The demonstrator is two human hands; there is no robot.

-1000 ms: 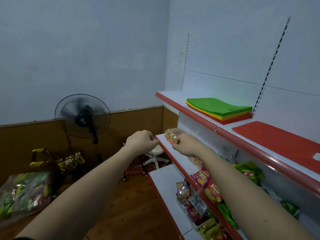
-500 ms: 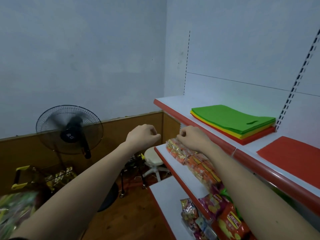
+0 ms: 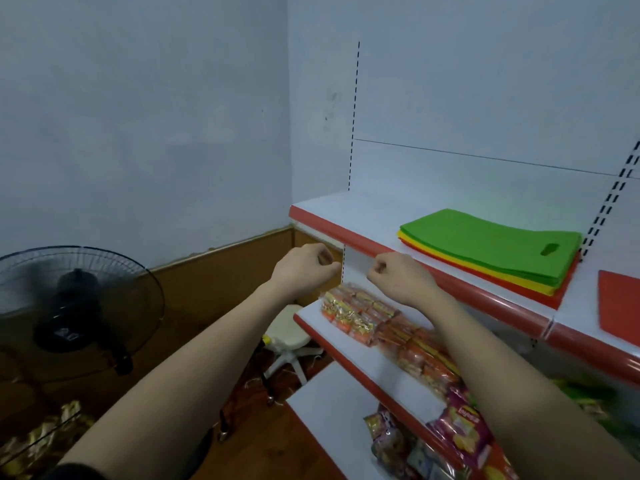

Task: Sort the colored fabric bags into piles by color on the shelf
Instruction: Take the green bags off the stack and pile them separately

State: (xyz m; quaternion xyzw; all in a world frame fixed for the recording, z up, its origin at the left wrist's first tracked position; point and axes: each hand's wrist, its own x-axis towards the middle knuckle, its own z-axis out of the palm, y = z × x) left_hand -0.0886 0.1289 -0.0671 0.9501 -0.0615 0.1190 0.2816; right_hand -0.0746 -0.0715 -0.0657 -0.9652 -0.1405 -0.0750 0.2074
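Head view of a shelving unit along the right wall. Both arms reach forward; the left hand (image 3: pixel 304 268) and right hand (image 3: pixel 398 278) are clenched into loose fists, fingers curled and grasping nothing, held side by side but apart, just below and in front of the red front edge of the top shelf (image 3: pixel 346 216). On that shelf, right of the hands and farther back, lies a flat stack of bags (image 3: pixel 491 251): green on top, yellow beneath, red at the bottom, with a handle slot cut near the right end of the green one. Well apart, at the right edge of the view on the next shelf section, lies a single red bag (image 3: pixel 620 306), partly cut off by the frame. The middle shelf (image 3: pixel 346 344) below the hands carries a row of orange snack packs (image 3: pixel 377 320); nearer packs (image 3: pixel 460 431) in pink and mixed colours lie farther down at the near right. At left stands a black fan (image 3: pixel 72 317) before a wood-panelled lower wall; a white stool (image 3: pixel 287 337) stands on the floor between the fan and the shelves
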